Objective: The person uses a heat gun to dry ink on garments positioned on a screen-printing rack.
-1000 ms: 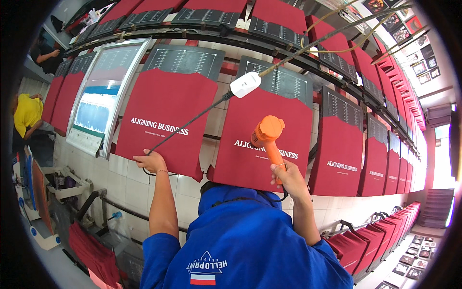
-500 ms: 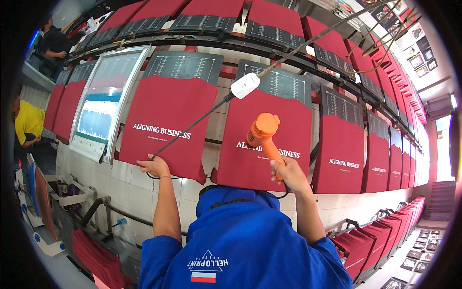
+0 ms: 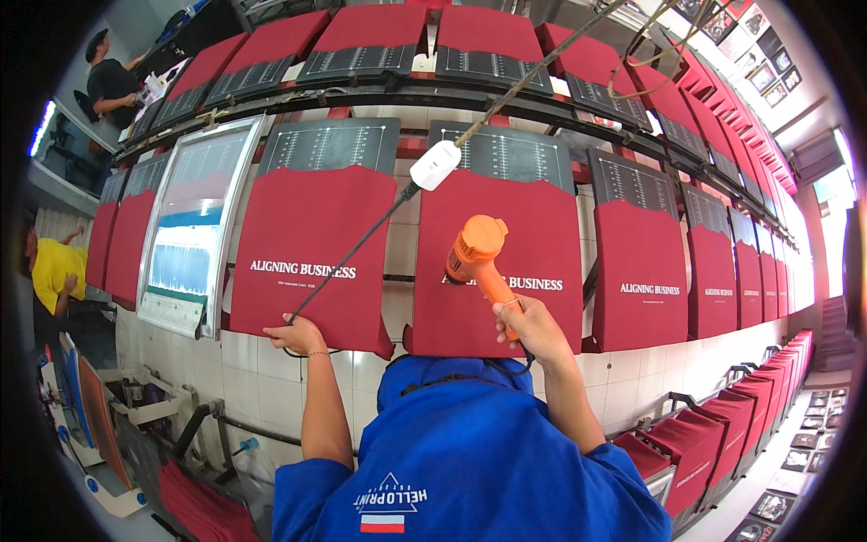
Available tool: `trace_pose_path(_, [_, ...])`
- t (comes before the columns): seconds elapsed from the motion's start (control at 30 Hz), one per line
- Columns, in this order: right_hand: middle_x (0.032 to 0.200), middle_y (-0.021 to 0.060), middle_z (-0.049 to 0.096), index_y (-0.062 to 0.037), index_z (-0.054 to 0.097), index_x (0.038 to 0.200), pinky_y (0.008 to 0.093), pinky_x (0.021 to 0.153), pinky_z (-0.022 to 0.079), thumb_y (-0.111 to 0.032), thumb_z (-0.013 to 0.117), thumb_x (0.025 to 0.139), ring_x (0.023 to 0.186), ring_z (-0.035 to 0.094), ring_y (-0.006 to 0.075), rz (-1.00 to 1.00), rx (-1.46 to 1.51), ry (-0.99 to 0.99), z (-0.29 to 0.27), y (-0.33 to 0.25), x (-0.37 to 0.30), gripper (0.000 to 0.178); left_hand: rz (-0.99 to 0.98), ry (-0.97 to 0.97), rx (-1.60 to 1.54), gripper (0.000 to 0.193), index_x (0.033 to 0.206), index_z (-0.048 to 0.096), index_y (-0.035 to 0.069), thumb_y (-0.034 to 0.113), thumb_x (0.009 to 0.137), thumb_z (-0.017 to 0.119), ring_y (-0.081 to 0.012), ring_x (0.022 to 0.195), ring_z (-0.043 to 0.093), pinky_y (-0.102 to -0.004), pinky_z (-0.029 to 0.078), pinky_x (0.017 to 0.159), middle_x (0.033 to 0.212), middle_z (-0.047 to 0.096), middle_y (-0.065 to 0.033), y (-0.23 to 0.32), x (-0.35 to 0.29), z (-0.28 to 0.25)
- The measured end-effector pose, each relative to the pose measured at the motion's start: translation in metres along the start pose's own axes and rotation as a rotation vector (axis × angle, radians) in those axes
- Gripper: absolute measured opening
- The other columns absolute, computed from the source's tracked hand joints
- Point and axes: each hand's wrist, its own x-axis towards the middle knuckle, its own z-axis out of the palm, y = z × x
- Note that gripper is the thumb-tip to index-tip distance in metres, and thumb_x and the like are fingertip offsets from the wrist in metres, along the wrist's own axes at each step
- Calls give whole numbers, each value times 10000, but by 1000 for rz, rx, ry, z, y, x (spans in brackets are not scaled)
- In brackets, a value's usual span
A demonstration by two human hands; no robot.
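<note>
My right hand (image 3: 539, 332) is wrapped round the handle of an orange hair dryer (image 3: 481, 248), held over a dark red shirt (image 3: 470, 316) with white print on a black board. The dryer hides part of the print. At the lower edge of the neighbouring red shirt (image 3: 312, 208), my left hand (image 3: 300, 336) is closed on a black power cord (image 3: 357, 246). That cord runs up across the shirt's print to a white plug connector (image 3: 435, 165), which hangs on a brown cable. Some of the cord shows below the left hand too.
A framed printing screen (image 3: 188, 226) stands on the left. More red shirts on boards (image 3: 646, 262) line the right and the far rack (image 3: 361, 98). Behind on the right hang folded red shirts (image 3: 713, 425). Two people, in yellow (image 3: 59, 266) and black (image 3: 113, 81), are at the left.
The dryer has shifted slightly left and its nozzle now sits over the print's left part. The cord and connector have swung a little left and down in view. Both grips stay the same.
</note>
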Motion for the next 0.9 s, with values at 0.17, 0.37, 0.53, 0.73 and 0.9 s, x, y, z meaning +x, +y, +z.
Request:
trace_pose_path(0.17, [746,11,607,-33,602,966,237,524,464,-352,630,945,635,614,89,-25,-22,-12,5,4,3,321,-32,-39,-32,708,1498,188,-56,337,996,497,-429,1174,545,-456,503,953,1443,296,-286,6,-3,-2])
trace_pose_path(0.37, [756,11,614,-28,603,978,233,520,466,-355,632,943,627,611,85,-39,-42,-2,12,1,3,330,20,11,24,708,1497,185,-59,348,999,482,-436,1175,540,-456,499,961,1441,298,-290,2,-3,-1])
trace_pose_path(0.53, [762,10,614,-26,599,993,231,525,470,-351,627,945,636,612,85,-9,-45,-33,12,-4,4,330,14,-6,-79,737,1495,178,-78,354,984,487,-471,1253,459,-479,444,1015,1436,291,-329,1,-3,-2])
trace_pose_path(0.73, [768,11,616,-34,591,1015,229,540,473,-354,626,946,648,615,85,5,-57,-66,14,-1,8,330,10,-6,18,715,1494,183,-65,341,992,490,-436,1196,520,-460,493,958,1439,285,-302,-1,0,0])
trace_pose_path(0.9, [768,12,614,-36,595,1006,228,536,469,-361,625,947,647,610,84,-40,-43,-63,21,0,7,332,8,-10,12,717,1495,177,-66,340,993,489,-436,1206,510,-467,488,959,1435,287,-306,-1,0,1])
